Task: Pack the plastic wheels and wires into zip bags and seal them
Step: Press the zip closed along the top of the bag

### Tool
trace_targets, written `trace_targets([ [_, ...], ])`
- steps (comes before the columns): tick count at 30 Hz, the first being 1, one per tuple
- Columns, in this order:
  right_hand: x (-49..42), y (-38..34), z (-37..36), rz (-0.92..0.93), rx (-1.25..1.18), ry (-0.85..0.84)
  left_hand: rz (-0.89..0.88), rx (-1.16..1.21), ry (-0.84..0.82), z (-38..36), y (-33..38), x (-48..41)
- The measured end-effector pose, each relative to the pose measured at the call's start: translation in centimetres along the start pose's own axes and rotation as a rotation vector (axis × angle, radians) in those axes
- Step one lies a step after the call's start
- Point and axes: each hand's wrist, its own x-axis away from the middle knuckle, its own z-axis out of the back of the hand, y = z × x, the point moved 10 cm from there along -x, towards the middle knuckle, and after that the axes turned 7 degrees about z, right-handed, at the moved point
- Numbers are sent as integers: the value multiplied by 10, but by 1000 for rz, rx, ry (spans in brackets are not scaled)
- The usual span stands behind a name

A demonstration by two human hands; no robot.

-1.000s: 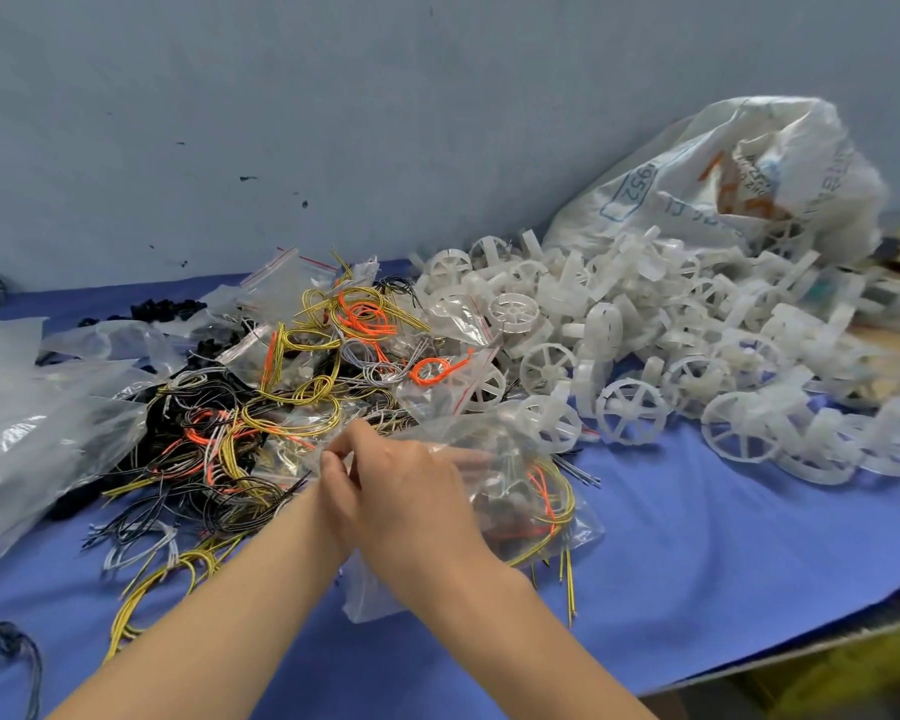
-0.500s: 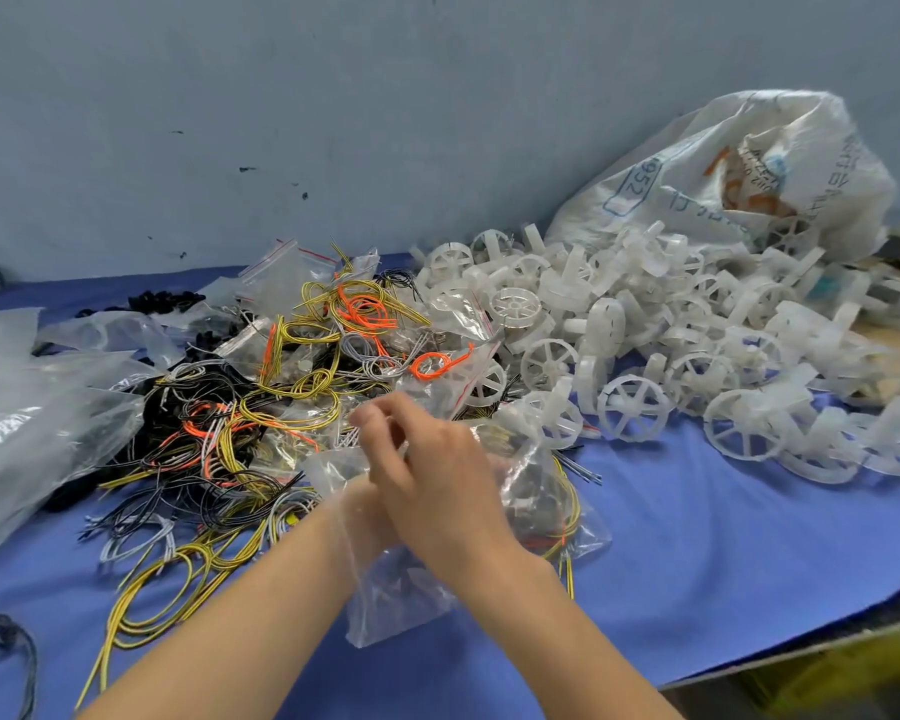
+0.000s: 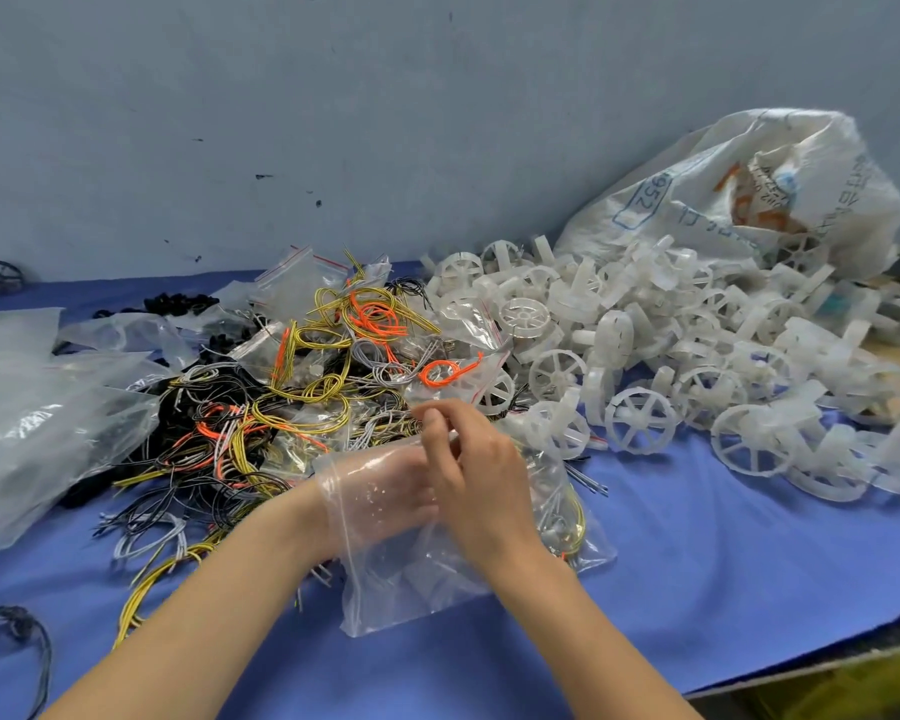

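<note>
Working a zip bag [image 3: 406, 589] at lower centre of the frame, flat on the blue table cover [image 3: 723, 574]. My left hand [image 3: 385, 491] was inside it up to the wrist, seen through the film. Its fingers were hidden behind my right hand, so I cannot tell whether they were spread or curled. My right hand [image 3: 481, 491] lay over the bag, with thumb and forefinger pinched together at the top, on the bag's lip as far as I could judge.

Some yellow wire [image 3: 575, 522] showed through plastic at the right edge. Unclear whether it sat in this bag or in another beneath it.

Just above the bag, centre-left: the tangled wire heap [image 3: 281, 407], yellow, orange, black and grey, with small zip bags [image 3: 302, 278] lying in and behind it. Right of that, across the upper right: the pile of white plastic wheels [image 3: 645, 366], spilling from a printed white sack [image 3: 749, 200]. Far left: large clear bags [image 3: 32, 423].

Step, as I read it: opening the bag's mouth for loading, sealing not yet begun. Next move calls for the left hand to hold the mouth wide while the right lets go and fetches from a heap. The wires look knotted, so one bundle would need teasing free.
</note>
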Motion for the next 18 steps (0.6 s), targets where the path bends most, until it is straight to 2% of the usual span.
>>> trace_targets([
  [2, 2, 22, -10, -112, -63, -51, 54, 27, -16, 6, -4, 1],
  [4, 7, 39, -20, -184, -89, -89, 45, 170, -23, 26, -1, 7],
  [7, 10, 47, -24, -182, -30, -88, 75, 243, -127, 34, 3, 11],
  [14, 7, 63, 5, -134, 220, -69, 45, 249, -123, 2, 20, -9],
  [18, 10, 83, 33, -173, 262, -59, 58, 70, -85, -19, 20, -20],
])
